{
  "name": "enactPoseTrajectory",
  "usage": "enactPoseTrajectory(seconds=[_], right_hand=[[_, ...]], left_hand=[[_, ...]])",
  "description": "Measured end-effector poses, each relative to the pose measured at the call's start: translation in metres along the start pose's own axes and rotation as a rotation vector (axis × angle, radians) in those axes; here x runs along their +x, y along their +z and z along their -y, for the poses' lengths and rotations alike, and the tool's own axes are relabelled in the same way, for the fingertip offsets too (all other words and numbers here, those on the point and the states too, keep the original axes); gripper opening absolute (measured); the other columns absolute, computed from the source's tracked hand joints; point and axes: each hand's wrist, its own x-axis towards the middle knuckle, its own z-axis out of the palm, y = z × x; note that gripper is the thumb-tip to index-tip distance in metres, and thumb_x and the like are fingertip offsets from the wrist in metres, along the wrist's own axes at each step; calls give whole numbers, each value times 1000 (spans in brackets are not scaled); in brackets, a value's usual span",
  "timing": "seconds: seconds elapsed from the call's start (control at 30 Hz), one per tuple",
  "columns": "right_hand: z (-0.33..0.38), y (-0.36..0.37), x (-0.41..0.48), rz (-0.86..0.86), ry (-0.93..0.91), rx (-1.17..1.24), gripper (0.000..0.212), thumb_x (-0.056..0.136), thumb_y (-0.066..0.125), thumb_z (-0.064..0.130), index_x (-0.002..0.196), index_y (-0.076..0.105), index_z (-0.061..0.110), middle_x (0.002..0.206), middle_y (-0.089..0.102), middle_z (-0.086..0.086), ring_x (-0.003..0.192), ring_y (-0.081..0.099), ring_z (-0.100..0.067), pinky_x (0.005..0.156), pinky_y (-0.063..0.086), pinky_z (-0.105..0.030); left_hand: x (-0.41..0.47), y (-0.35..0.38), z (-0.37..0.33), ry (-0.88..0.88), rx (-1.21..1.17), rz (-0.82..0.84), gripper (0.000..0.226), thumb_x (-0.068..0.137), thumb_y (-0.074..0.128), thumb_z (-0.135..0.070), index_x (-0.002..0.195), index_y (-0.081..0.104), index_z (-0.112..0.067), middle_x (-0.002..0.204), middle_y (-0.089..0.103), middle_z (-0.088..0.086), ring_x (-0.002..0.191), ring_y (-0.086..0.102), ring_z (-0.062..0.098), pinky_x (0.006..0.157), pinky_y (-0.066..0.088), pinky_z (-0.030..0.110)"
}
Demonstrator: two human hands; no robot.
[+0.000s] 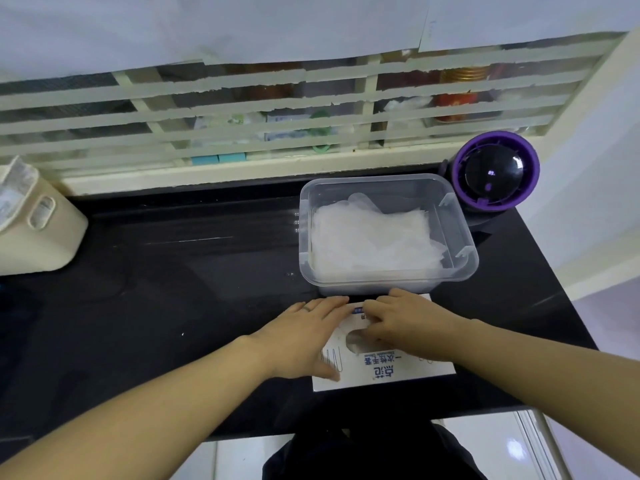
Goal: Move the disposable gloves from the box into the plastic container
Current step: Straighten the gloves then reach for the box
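My left hand point(304, 336) lies flat, fingers straight, on the box point(398, 370) at lower centre. My right hand point(405, 323) curls at its opening; any grip is unclear. Gloves point(374, 240) lie in the plastic container point(465, 268) above.

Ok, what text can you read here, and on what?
"一次性手套", upside down to the camera and slightly blurred: on the box.
The box's two large characters, its small Latin line and its blue tag: too blurred to read.
Lit mark on the purple device: too small to read.

Two hands point(304, 329) point(408, 322), one box point(398, 370), one plastic container point(465, 244), one purple device point(495, 171).
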Motion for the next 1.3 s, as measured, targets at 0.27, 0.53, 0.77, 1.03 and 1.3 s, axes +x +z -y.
enactPoseTrajectory(seconds=[0.27,0.53,0.77,1.03,1.3], right_hand=[[7,3,21,-53,13,-52,10,76,77,28,86,75,28,77,58,-2,59,57,-21,66,46,-33],[10,-9,4,-182,-77,-21,17,68,84,21,76,69,24,68,49,3,54,42,-14,52,41,-28],[16,-42,-17,-402,117,233,21,87,59,28,78,75,18,74,51,5,57,45,-10,49,41,-24],[10,-96,-27,-736,485,668,14,95,55,16,96,70,16,88,60,8,80,56,-9,74,47,-16],[-17,-83,-27,-802,799,1746,18,96,48,1,94,58,16,88,64,0,98,68,-26,64,53,-29]], left_hand=[[1,1,1,-24,44,70,116,78,66,-63,154,-12,-24,161,-16,-13,149,-7,12,122,8,44],[-1,0,-2,-35,84,89,125,71,70,-65,153,-15,-24,160,-20,-11,149,-11,13,122,5,45],[1,-3,-5,-44,123,119,124,72,69,-66,154,-12,-20,161,-18,-6,149,-8,17,122,7,46],[-5,-11,-10,-24,42,77,111,68,77,-58,151,9,-31,156,17,-6,143,19,22,118,21,44],[-26,-73,-21,-4,-441,58,77,81,66,-59,147,30,-42,145,38,-31,128,38,-12,104,29,13]])
